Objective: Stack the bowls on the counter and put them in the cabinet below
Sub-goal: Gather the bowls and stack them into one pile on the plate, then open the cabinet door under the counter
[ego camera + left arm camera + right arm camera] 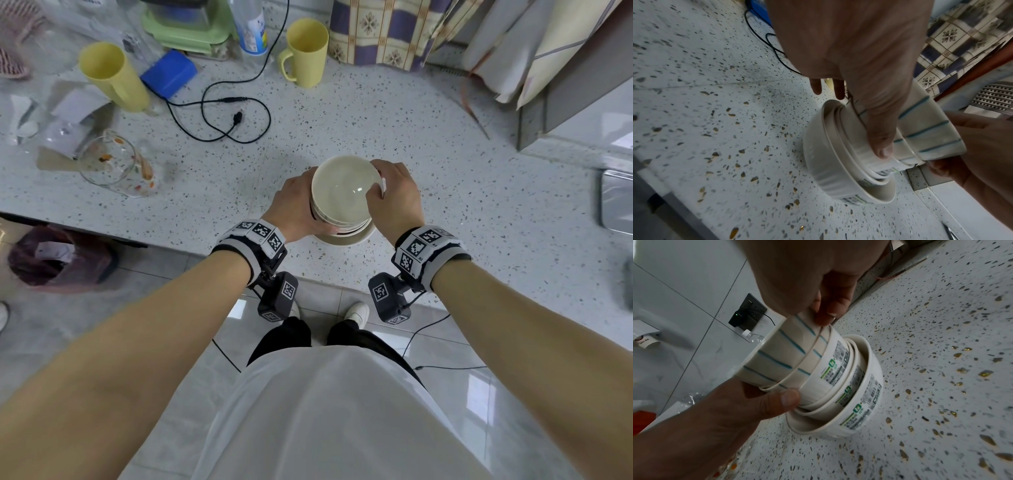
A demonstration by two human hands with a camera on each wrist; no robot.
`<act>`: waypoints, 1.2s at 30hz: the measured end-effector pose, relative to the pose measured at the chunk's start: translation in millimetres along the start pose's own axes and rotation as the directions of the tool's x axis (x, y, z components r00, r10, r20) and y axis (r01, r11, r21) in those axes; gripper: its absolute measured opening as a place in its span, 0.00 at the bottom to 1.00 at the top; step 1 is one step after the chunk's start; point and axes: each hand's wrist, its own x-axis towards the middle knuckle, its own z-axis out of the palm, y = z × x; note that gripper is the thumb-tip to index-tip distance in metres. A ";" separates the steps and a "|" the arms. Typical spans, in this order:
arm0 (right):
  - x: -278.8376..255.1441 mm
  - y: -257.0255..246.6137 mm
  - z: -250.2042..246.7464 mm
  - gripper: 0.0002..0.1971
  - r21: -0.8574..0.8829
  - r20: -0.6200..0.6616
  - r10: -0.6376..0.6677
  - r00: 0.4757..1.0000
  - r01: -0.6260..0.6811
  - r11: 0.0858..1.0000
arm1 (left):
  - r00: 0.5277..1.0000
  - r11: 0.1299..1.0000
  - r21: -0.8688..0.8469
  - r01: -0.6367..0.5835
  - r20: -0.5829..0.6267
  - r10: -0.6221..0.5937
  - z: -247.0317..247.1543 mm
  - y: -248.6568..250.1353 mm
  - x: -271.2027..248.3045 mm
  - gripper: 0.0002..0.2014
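A stack of nested cream bowls [342, 195] stands on the speckled counter [462, 212] near its front edge. Two blue-striped bowls [774, 360] sit on top, with labelled white bowls [830, 374] under them. The widest bowl [869, 404] is at the bottom and rests on the counter. My left hand [296, 205] grips the stack's left side, its thumb [881, 146] pressed on a labelled bowl [855, 146]. My right hand [394, 198] holds the right side, fingers [828, 313] curled on the top striped bowl's wall. The cabinet below is out of view.
Behind the stack lie a looped black cable [219, 120], a blue box [169, 73], two yellow cups [306, 51] and a glass jug [113, 168]. A metal tray [616, 202] sits at the right. The counter edge [329, 286] runs just below my wrists.
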 end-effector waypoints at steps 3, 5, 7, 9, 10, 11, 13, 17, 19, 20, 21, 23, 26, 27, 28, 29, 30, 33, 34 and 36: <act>-0.3 0.0 0.1 0.19 -0.010 -0.018 0.004 1.000 -0.004 1.000 | 1.000 1.000 0.025 -0.020 0.002 0.020 -3.8 0.8 -0.5 0.55; -0.9 -0.4 1.5 0.19 -0.007 -0.024 0.013 1.000 -0.014 1.000 | 0.999 0.999 0.013 -0.033 0.009 0.033 -6.6 2.5 -3.1 0.54; -2.5 -1.7 2.8 0.18 -0.002 -0.031 0.023 0.999 -0.023 1.000 | 0.999 0.999 -0.019 -0.040 0.024 0.040 -7.6 3.8 -6.5 0.55; -3.4 -2.4 3.9 0.16 0.007 -0.044 0.034 0.998 -0.034 0.999 | 0.999 0.997 -0.061 -0.047 0.024 0.048 -8.3 3.2 -8.7 0.54; -4.9 -2.5 4.2 0.15 0.014 -0.053 0.045 0.998 -0.044 0.999 | 0.998 0.995 -0.081 -0.054 0.024 0.056 -8.6 1.3 -9.7 0.53; -6.5 -1.9 4.4 0.16 0.022 -0.064 0.060 0.996 -0.059 0.998 | 0.998 0.993 -0.099 -0.064 0.023 0.066 -9.7 -1.5 -10.7 0.53; -11.4 0.2 3.9 0.18 0.046 -0.098 0.099 0.990 -0.094 0.994 | 0.997 0.992 -0.109 -0.070 0.031 0.074 -12.9 -7.5 -11.8 0.54; -31.5 8.2 0.5 0.18 0.111 -0.201 0.150 0.968 -0.130 0.985 | 0.993 0.989 -0.113 -0.098 0.056 0.105 -16.6 -17.7 -12.7 0.49; -44.2 13.4 1.3 0.18 0.122 -0.218 0.184 0.958 -0.161 0.979 | 0.990 0.987 -0.111 -0.120 0.065 0.127 -17.0 -22.2 -15.7 0.49; -51.9 16.8 2.3 0.19 0.122 -0.216 0.207 0.954 -0.184 0.975 | 0.989 0.987 -0.100 -0.123 0.066 0.129 -15.7 -25.3 -19.2 0.50; -58.6 19.6 2.4 0.19 0.118 -0.213 0.219 0.952 -0.197 0.973 | 0.990 0.989 -0.083 -0.123 0.058 0.128 -14.5 -28.3 -22.9 0.49; -69.2 23.5 1.9 0.19 0.098 -0.209 0.219 0.953 -0.202 0.974 | 0.991 0.990 -0.038 -0.135 0.016 0.136 -12.0 -33.6 -32.3 0.41; -79.6 29.4 5.0 0.16 0.049 -0.186 0.239 0.953 -0.234 0.971 | 0.990 0.991 0.014 -0.133 -0.046 0.134 -8.2 -43.4 -50.6 0.31; -83.8 31.0 7.0 0.15 0.028 -0.173 0.245 0.954 -0.244 0.969 | 0.992 0.993 0.038 -0.113 -0.049 0.115 -7.0 -47.3 -57.8 0.30; -89.2 31.9 9.4 0.14 0.005 -0.157 0.245 0.957 -0.247 0.969 | 0.994 0.993 0.067 -0.094 -0.044 0.097 -5.5 -51.8 -66.2 0.29; -95.4 33.0 12.9 0.13 -0.017 -0.140 0.235 0.962 -0.240 0.971 | 0.995 0.991 0.099 -0.085 -0.038 0.089 -4.0 -55.7 -75.4 0.28; -103.1 33.8 17.4 0.13 -0.038 -0.113 0.216 0.970 -0.222 0.974 | 0.996 0.989 0.128 -0.078 -0.030 0.082 -2.4 -61.0 -85.7 0.27; -125.6 35.4 38.7 0.12 -0.069 -0.001 0.121 0.993 -0.121 0.990 | 0.999 0.977 0.208 -0.042 -0.018 0.047 3.4 -81.4 -117.3 0.25; -133.4 35.2 46.8 0.12 -0.072 0.038 0.097 0.995 -0.094 0.993 | 1.000 0.972 0.236 -0.021 -0.006 0.024 5.1 -90.5 -127.5 0.25; -147.8 34.3 64.5 0.12 -0.065 0.113 0.075 0.991 -0.068 0.996 | 1.000 0.951 0.310 0.013 0.011 -0.018 7.4 -111.4 -145.2 0.26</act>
